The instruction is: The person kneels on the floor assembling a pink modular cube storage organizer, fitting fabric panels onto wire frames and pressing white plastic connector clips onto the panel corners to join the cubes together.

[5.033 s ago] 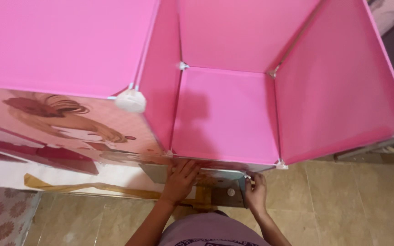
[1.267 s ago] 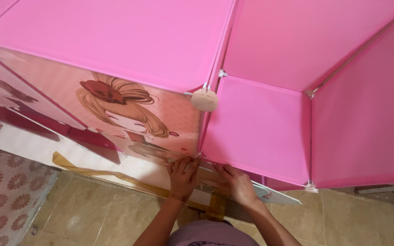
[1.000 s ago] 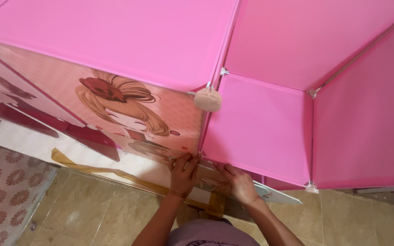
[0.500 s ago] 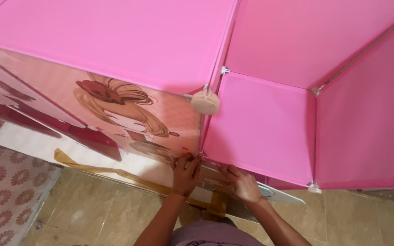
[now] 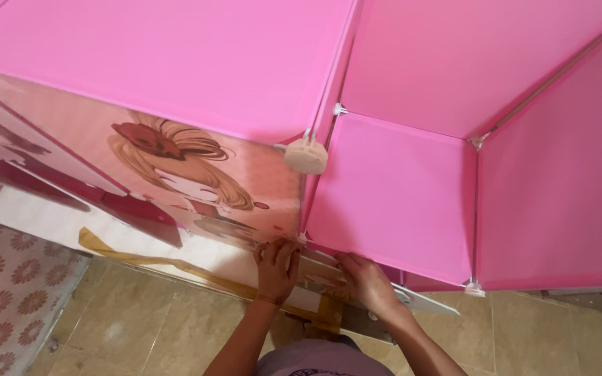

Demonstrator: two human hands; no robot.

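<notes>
Pressing at the lower middle of the frame, the left hand (image 5: 276, 261) has its fingers curled together against the bottom corner of the picture-printed pink plastic door panel (image 5: 196, 181), apparently to seat it at the joint. The right hand (image 5: 365, 275), just right of it, lies with fingers closed over the lower edge of the open pink plastic cube compartment (image 5: 391, 195), steadying the frame beneath the round cream corner connector (image 5: 306, 155).
</notes>
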